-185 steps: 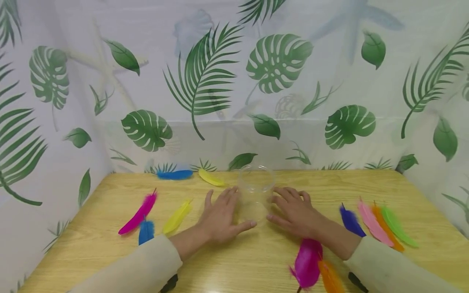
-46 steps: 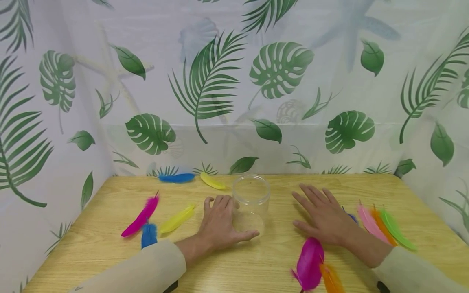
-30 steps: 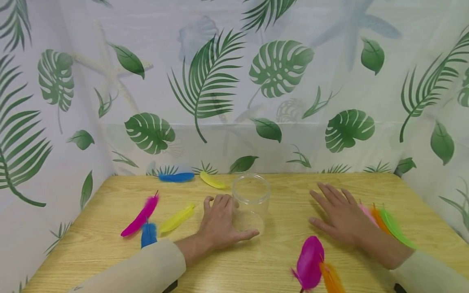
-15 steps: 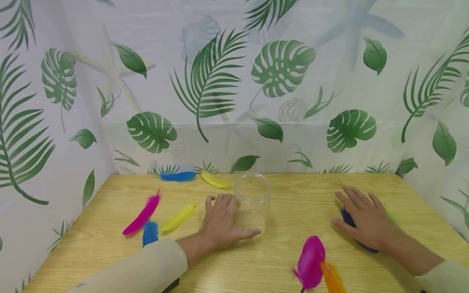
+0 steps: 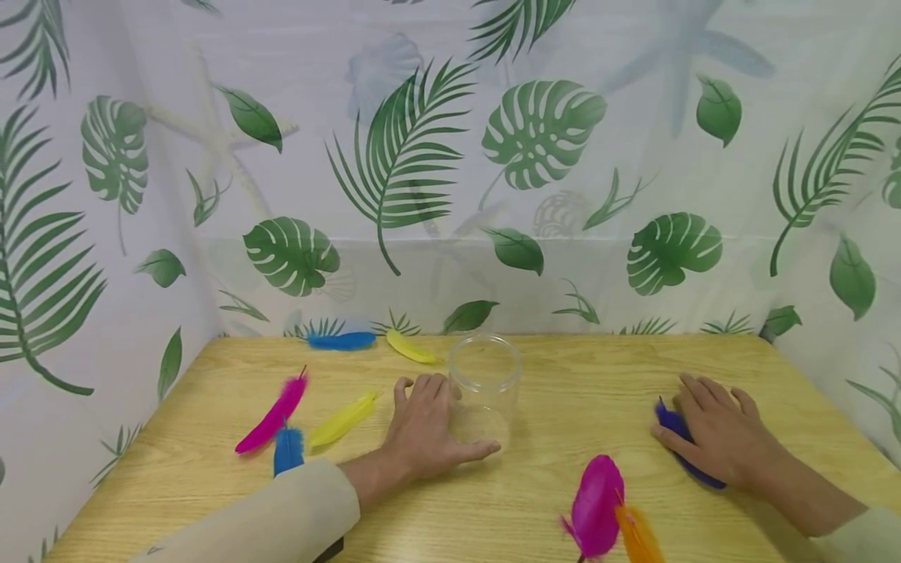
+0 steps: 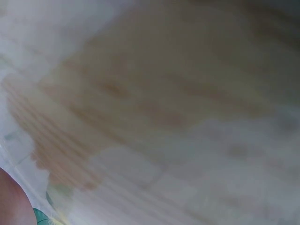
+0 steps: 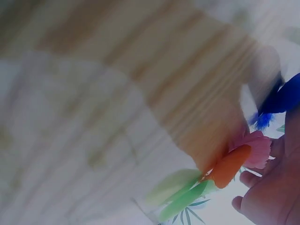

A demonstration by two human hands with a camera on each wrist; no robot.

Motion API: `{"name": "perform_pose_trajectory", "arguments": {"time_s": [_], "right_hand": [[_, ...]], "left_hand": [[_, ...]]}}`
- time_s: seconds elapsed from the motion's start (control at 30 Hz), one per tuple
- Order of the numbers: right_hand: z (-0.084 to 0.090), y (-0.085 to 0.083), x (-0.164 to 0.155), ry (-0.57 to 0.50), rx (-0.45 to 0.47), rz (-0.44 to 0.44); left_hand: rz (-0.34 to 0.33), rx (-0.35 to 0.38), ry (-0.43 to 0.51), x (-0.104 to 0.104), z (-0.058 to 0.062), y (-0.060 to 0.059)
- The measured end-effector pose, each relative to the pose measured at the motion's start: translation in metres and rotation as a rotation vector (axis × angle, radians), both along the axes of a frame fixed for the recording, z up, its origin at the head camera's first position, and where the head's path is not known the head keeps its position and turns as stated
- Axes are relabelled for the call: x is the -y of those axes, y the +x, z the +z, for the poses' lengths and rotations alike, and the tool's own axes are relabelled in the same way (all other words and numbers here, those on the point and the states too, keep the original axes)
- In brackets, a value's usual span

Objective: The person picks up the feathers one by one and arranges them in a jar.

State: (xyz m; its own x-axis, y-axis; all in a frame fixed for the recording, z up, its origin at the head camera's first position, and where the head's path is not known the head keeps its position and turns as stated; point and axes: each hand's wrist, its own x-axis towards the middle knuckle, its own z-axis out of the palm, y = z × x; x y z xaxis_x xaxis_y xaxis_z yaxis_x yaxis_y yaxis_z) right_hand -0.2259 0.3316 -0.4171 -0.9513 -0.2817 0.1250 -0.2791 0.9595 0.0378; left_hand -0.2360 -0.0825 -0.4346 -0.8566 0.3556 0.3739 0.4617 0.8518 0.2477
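Observation:
At the middle of the table stands a clear, round plastic jar (image 5: 486,391), upright, its top uncovered. My left hand (image 5: 425,434) holds its left side, fingers curled against the wall and thumb reaching across the front. Over the feathers at the right lies my right hand (image 5: 725,438), fingers loosely bent, its thumb across a dark blue feather (image 5: 704,474). In the right wrist view a pink feather (image 7: 258,150) is close to the fingertips, with an orange feather (image 7: 232,166) and a green feather (image 7: 187,201) beyond. The head view hides those three under the hand.
Left of the jar lie a magenta feather (image 5: 274,410), a blue feather (image 5: 287,450) and a yellow feather (image 5: 342,422). Another blue feather (image 5: 341,341) and yellow feather (image 5: 410,346) lie along the back edge. A magenta feather (image 5: 597,508) and an orange feather (image 5: 637,536) lie in front.
My right hand has left the jar and moved right onto the feathers there, covering the pink, orange and green ones. The left hand keeps its place at the jar.

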Motion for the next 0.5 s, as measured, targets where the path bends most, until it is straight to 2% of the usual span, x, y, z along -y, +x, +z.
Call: {"name": "perform_pose_trajectory", "arguments": {"time_s": [0.17,0.33,0.5], "right_hand": [[-0.0019,0.0019,-0.0032,0.009,-0.024,-0.019],[0.0,0.001,-0.0015,-0.025,-0.044,0.012],[0.0051,-0.0013,0.0026,-0.244,0.001,0.038]], "left_hand": [[-0.003,-0.001,-0.005,-0.0016,-0.0001,0.001],[-0.004,-0.003,0.003,-0.0024,0.0005,0.0008],[0.008,0.009,0.009,-0.0026,0.0011,0.0015]]}}
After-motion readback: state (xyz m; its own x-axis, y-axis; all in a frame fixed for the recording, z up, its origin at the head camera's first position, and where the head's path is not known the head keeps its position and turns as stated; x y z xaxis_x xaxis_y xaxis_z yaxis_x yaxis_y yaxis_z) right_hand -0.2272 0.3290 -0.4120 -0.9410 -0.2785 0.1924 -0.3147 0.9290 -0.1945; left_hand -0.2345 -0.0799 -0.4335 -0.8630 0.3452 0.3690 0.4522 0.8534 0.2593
